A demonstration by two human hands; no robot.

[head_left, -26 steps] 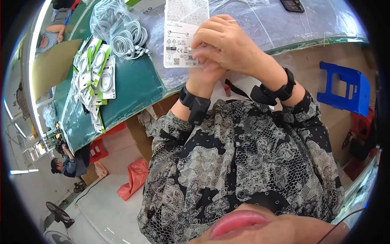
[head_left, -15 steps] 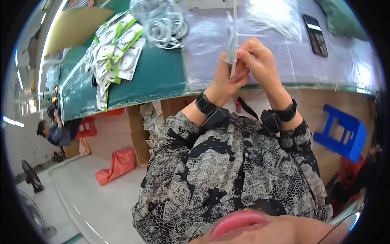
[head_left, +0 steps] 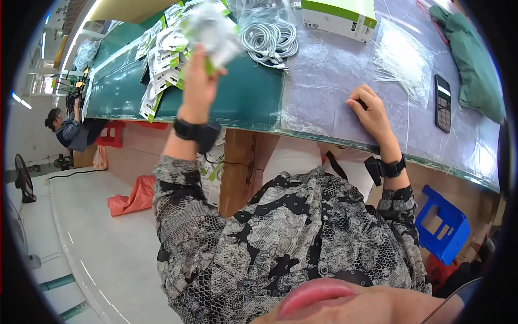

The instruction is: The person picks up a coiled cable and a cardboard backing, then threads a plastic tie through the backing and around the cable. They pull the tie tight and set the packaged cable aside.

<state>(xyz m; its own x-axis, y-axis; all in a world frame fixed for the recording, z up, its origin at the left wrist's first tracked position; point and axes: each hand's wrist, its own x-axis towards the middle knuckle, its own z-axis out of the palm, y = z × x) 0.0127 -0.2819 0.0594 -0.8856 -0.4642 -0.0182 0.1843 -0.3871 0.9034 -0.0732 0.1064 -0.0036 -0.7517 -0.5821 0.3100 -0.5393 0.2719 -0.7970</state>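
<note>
Over the green side of the table (head_left: 237,102), near the pile of cards (head_left: 168,59), the left hand (head_left: 201,89) holds up one white and green card (head_left: 215,33). The card is so blurry that I can't tell if it touches the pile or is a little above it. The fingers of that hand are closed on the card's near end, with the thumb on the left side, though the blur hides just how tight they pinch. The right hand (head_left: 371,110) rests by the table's front edge, with its fingers loose and a bit bent, and I see nothing in them. I think the card is light, so one hand should be plenty. It looks flat and rather stiff, but a hard squeeze could bend it or crease a corner. It may be shiny and a bit slippery too. I'd hold it by the flat end or the edges, and not press on the pale lump in its middle, which looks like a rolled-up cord. Past the pile, to the right, lie loops of white cable (head_left: 268,40), which look soft and bendy.
</note>
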